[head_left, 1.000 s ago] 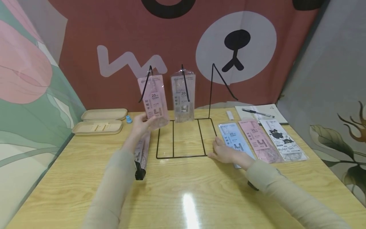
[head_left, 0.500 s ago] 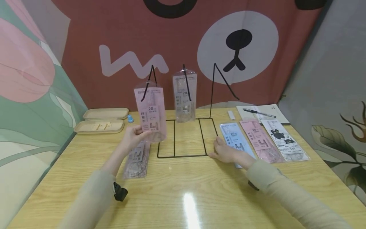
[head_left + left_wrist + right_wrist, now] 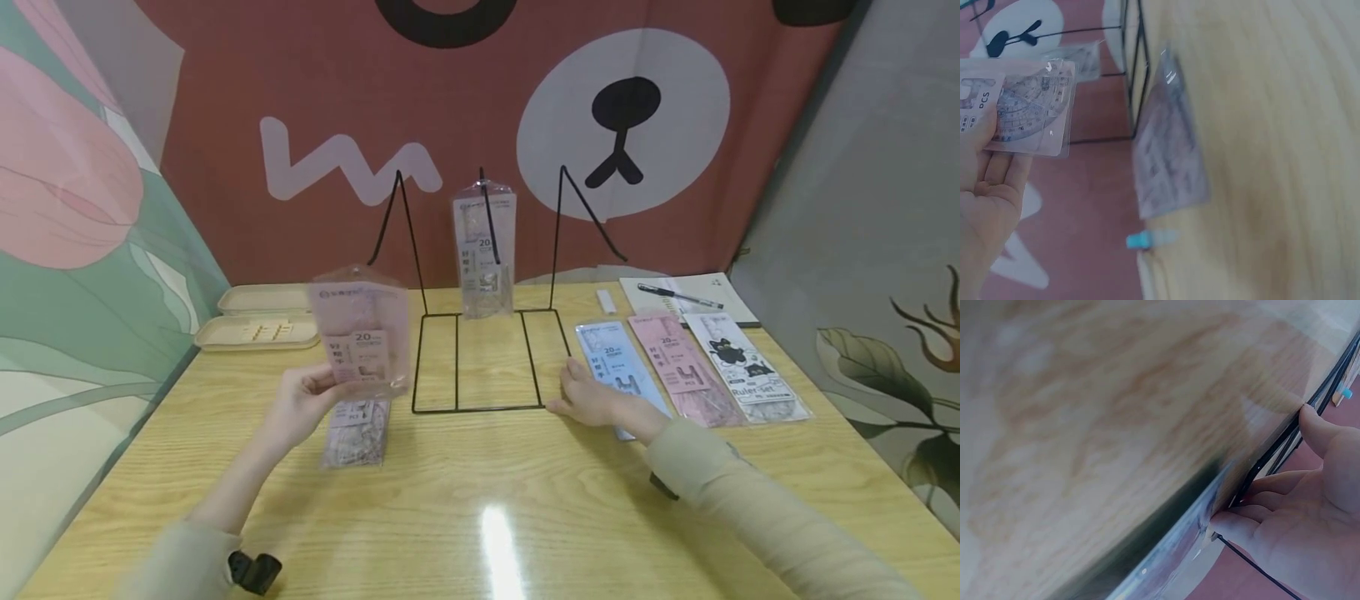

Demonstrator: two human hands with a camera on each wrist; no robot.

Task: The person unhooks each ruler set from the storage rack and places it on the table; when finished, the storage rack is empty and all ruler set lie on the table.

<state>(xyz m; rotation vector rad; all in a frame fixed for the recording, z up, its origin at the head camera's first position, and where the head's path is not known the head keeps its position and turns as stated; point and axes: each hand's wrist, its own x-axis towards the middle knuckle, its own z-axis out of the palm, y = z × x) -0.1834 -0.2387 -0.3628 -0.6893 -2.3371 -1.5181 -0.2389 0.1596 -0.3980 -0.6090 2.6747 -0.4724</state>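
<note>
My left hand (image 3: 303, 400) pinches the lower left part of a pink ruler-set packet (image 3: 360, 337), thumb in front. It holds the packet upright, left of a black wire rack (image 3: 457, 367). In the left wrist view, a protractor shows through the packet's clear plastic (image 3: 1032, 115). Below it on the table lies a greyish-pink ruler packet (image 3: 356, 437), its top covered by the held one. My right hand (image 3: 588, 396) grips the front right corner of the rack's base; in the right wrist view the thumb and fingers (image 3: 1266, 503) are around the black wire (image 3: 1272, 447).
A pale ruler packet (image 3: 483, 242) hangs on the rack's middle hook. To the right lie a blue packet (image 3: 611, 358), a pink packet (image 3: 675, 358) and a white cat-print packet (image 3: 738, 362). Behind them, a pen (image 3: 678, 296) rests on a notebook (image 3: 637, 292). A beige case (image 3: 258, 333) stands back left.
The left hand has drawn the pink packet off the rack's left hook, down and to the left. That hook now hangs bare. The right hand has stayed at the rack's corner.
</note>
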